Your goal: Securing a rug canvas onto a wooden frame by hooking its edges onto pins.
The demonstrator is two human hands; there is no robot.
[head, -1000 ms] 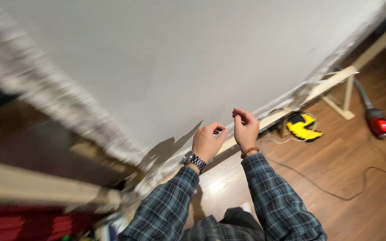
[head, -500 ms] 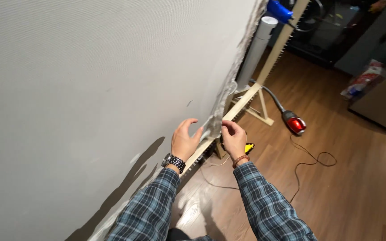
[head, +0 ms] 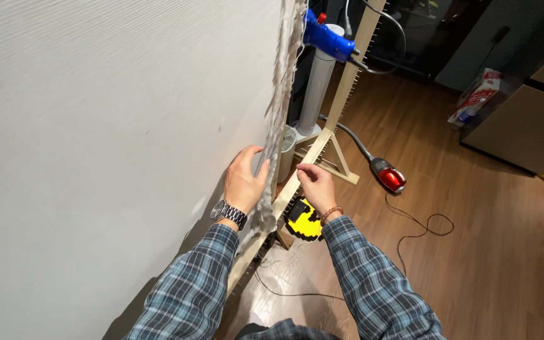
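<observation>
The left hand (head: 245, 179), at centre frame, lies flat with fingers curled over the frayed cloth edge (head: 278, 119), holding it. The right hand (head: 315, 182), just to its right, pinches its fingertips together at the wooden frame rail (head: 310, 157), though what it pinches is too small to tell. Edge and rail run from lower centre up to the top of the frame, the left hand nearer the cloth (head: 108, 138).

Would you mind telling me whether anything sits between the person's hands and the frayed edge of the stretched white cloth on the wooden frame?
Nothing visible does. The left hand already lies on the frayed cloth edge, fingers curled around it. The right hand pinches at the wooden frame bar right beside that edge, with no object between.
</observation>
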